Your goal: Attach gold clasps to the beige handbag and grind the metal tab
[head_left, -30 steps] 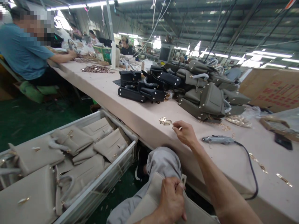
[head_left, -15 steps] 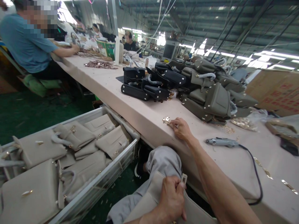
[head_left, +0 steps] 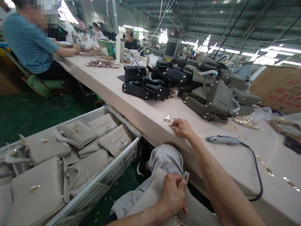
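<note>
My left hand (head_left: 172,193) is closed on a beige bag (head_left: 148,201) in my lap, with the tip of a slotted strap (head_left: 186,176) standing out past the thumb and finger. Gold-coloured hardware (head_left: 179,220) shows on the bag below that hand. On the table near its front edge, my right hand (head_left: 182,128) has its fingers pinched together at a small metal piece (head_left: 171,126). Just beyond those fingertips lies a little group of gold metal parts (head_left: 167,118).
Grey powered screwdriver (head_left: 223,140) with a black cord, right on the table (head_left: 150,116). Black bags (head_left: 155,81) and olive bags (head_left: 211,97) are piled behind. A white crate (head_left: 122,157) of beige bags stands left. A person in blue (head_left: 30,44) sits far left.
The fingers of my right hand have lowered slightly at the metal parts, which now lie apart from most of the hand. My left hand keeps its hold on the strap.
</note>
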{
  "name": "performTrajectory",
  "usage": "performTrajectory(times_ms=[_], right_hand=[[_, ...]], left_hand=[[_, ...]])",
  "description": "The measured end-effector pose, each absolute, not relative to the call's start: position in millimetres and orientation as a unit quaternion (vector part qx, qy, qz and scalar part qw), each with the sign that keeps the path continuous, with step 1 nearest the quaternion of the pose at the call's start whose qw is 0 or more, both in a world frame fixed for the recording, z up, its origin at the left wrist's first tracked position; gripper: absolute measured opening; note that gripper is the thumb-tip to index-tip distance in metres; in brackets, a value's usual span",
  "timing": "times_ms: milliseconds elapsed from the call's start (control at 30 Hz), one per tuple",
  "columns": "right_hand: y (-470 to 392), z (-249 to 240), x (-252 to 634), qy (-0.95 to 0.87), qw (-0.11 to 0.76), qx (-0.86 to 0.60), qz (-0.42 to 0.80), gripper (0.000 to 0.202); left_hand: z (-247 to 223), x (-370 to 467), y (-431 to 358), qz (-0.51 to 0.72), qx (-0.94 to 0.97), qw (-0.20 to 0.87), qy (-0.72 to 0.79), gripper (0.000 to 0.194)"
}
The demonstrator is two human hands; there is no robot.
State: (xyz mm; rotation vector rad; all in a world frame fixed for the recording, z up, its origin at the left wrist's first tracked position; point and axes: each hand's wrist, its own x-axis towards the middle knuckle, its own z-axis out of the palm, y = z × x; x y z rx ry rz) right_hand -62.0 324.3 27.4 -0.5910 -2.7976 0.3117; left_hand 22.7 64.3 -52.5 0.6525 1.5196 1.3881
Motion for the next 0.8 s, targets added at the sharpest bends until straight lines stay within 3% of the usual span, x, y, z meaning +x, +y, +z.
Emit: performTrajectory(times_ms=[200,367,533,800], right_hand=[[315,45,-69,-0.963,0.103,-0.208,0.137,0.014],[272,68,-9,-0.908,0.254,-0.177,0.284,0.006],[202,86,81,-0.812,0.320,-0.230,0.430,0.034],[143,23,136,-0.721,0.345,-0.333,0.500,0.019]], left_hand=[[-55,23,64,0.609,0.252,0.486,0.574,0.038],[-50,19,56,0.647,0.239,0.494,0.528,0.036],[-46,13,55,0.689,0.197,0.496,0.490,0.033],[-44,20,61,0.662,0.243,0.549,0.448,0.035]])
